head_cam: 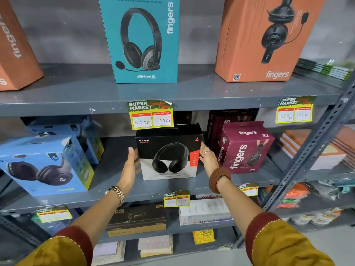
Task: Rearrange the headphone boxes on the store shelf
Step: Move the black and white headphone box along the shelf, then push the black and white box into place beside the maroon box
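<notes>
A black Rockerz headphone box (169, 156) stands on the shelf (115, 194) between left hand (131, 164) and right hand (206, 158), straight fingers pressing its sides. Even pressure would keep it square, clear of the maroon box (244, 148) right of them.

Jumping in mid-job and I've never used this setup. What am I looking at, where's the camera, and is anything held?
There is no machine: a person works with bare hands. The single picture comes from a camera worn on their head, looking forward and down. The left hand and right hand press on either side of the black Rockerz headphone box, on the middle shelf. A blue headphone box stands to its left, a maroon fingers S10 box to its right. Above are a teal USB-Meet H2 box and an orange fingers box.
</notes>
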